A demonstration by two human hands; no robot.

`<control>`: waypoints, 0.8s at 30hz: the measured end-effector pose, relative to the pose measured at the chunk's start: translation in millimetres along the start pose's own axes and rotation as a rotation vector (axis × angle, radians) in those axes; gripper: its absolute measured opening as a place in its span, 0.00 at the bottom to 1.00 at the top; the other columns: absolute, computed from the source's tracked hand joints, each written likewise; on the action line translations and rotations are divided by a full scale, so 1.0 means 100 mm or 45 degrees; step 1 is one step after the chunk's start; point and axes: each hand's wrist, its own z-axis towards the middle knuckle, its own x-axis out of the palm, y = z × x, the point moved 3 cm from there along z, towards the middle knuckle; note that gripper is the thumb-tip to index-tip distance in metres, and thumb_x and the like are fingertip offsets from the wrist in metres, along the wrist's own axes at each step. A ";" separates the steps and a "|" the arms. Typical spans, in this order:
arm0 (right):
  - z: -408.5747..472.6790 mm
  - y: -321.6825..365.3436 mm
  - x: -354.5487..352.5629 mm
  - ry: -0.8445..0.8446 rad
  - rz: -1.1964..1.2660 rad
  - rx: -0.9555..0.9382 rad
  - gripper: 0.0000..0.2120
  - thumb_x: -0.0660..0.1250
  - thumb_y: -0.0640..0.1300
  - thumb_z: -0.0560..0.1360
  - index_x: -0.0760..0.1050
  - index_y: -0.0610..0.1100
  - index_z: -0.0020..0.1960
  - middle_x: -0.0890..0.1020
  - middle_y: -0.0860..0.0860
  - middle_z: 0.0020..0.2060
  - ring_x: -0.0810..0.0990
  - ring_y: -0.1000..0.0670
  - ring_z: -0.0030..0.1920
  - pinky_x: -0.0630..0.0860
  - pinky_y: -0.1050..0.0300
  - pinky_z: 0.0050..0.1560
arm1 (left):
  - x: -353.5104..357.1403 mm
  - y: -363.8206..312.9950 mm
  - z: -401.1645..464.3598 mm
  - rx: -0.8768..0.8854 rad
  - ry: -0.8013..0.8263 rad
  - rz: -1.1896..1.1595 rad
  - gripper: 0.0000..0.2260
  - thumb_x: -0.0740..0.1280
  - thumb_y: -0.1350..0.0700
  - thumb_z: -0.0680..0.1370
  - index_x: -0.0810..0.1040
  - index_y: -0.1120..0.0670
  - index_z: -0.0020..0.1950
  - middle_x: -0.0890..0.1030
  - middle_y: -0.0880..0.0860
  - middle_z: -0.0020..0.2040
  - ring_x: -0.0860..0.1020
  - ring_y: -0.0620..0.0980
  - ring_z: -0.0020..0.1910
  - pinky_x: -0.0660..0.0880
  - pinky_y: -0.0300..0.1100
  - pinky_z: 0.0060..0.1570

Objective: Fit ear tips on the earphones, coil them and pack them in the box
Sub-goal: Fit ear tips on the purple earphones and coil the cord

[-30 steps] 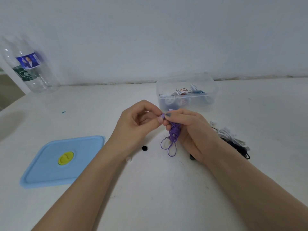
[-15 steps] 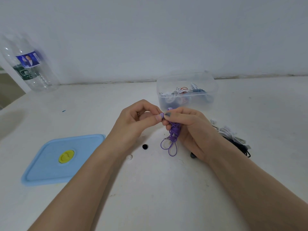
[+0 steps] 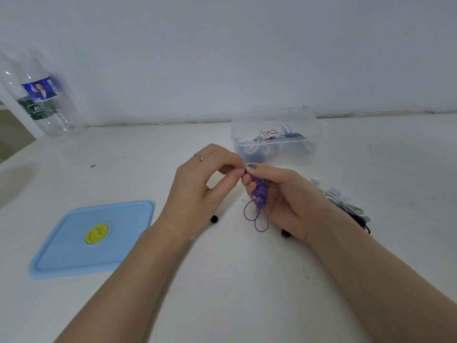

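Above the white table [image 3: 222,280], the right hand [image 3: 284,201] is closed around the bundled purple earphones [image 3: 259,194], whose cable loops hang down toward the surface, while the left hand [image 3: 197,194] pinches thumb and forefinger together at the bundle's top end; what sits between them is too small to tell. Behind the hands stands the clear box [image 3: 277,142] holding other earphones, its blue lid [image 3: 91,238] lies to the left, two black ear tips [image 3: 214,219] rest on the table near the hands, and white and black earphones [image 3: 346,206] lie piled to the right.

Earbud hidden between fingertips [image 3: 238,172]; bottle [image 3: 42,100] top cropped.
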 end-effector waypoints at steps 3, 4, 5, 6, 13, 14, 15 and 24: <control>0.01 -0.01 0.00 0.031 0.107 0.059 0.04 0.68 0.36 0.70 0.80 0.37 0.43 0.79 0.46 0.35 0.76 0.55 0.31 0.76 0.67 0.35 | 0.01 0.00 -0.01 0.039 -0.036 -0.006 0.04 0.71 0.69 0.77 0.82 0.61 0.47 0.82 0.51 0.44 0.80 0.47 0.44 0.75 0.35 0.50; 0.02 -0.01 0.00 0.034 0.133 0.072 0.04 0.68 0.36 0.69 0.80 0.37 0.43 0.79 0.46 0.35 0.76 0.55 0.31 0.76 0.67 0.35 | 0.01 0.00 -0.01 0.053 -0.047 -0.019 0.03 0.72 0.69 0.77 0.82 0.61 0.47 0.81 0.50 0.44 0.81 0.48 0.44 0.75 0.37 0.49; 0.01 -0.01 0.00 0.036 0.152 0.080 0.04 0.68 0.35 0.69 0.80 0.36 0.43 0.79 0.46 0.35 0.75 0.55 0.31 0.76 0.67 0.34 | 0.02 0.00 -0.01 0.062 -0.054 -0.040 0.03 0.72 0.68 0.77 0.83 0.62 0.48 0.81 0.50 0.44 0.81 0.49 0.44 0.76 0.39 0.49; 0.01 -0.01 0.00 0.038 0.163 0.085 0.04 0.68 0.35 0.69 0.81 0.36 0.42 0.79 0.46 0.35 0.75 0.55 0.31 0.76 0.67 0.34 | 0.03 0.02 -0.01 0.062 -0.057 -0.075 0.02 0.72 0.68 0.77 0.83 0.62 0.48 0.81 0.49 0.44 0.81 0.50 0.44 0.78 0.42 0.48; -0.03 -0.02 0.02 0.065 0.198 0.107 0.04 0.69 0.35 0.69 0.83 0.36 0.40 0.78 0.46 0.36 0.75 0.56 0.33 0.76 0.68 0.33 | 0.06 0.09 -0.03 -0.078 -0.021 -0.344 0.02 0.71 0.62 0.77 0.83 0.59 0.49 0.82 0.50 0.46 0.82 0.55 0.45 0.79 0.57 0.50; -0.04 -0.02 0.02 0.064 0.221 0.116 0.04 0.69 0.35 0.69 0.83 0.35 0.40 0.78 0.46 0.35 0.76 0.56 0.32 0.76 0.68 0.33 | 0.06 0.09 -0.03 -0.085 -0.015 -0.355 0.02 0.72 0.62 0.77 0.83 0.58 0.49 0.82 0.50 0.46 0.82 0.55 0.45 0.79 0.58 0.50; -0.05 -0.02 0.03 0.066 0.250 0.127 0.05 0.69 0.35 0.69 0.83 0.35 0.40 0.78 0.46 0.35 0.76 0.56 0.32 0.76 0.68 0.33 | 0.06 0.08 -0.03 -0.091 -0.012 -0.364 0.03 0.72 0.63 0.77 0.83 0.56 0.49 0.82 0.50 0.46 0.82 0.55 0.45 0.79 0.58 0.50; -0.04 -0.02 0.04 0.131 0.336 0.148 0.05 0.68 0.34 0.70 0.83 0.34 0.42 0.81 0.45 0.40 0.79 0.56 0.33 0.77 0.68 0.34 | 0.02 0.00 -0.03 -0.086 0.000 -0.366 0.06 0.66 0.59 0.81 0.82 0.54 0.49 0.82 0.52 0.47 0.81 0.56 0.48 0.77 0.59 0.50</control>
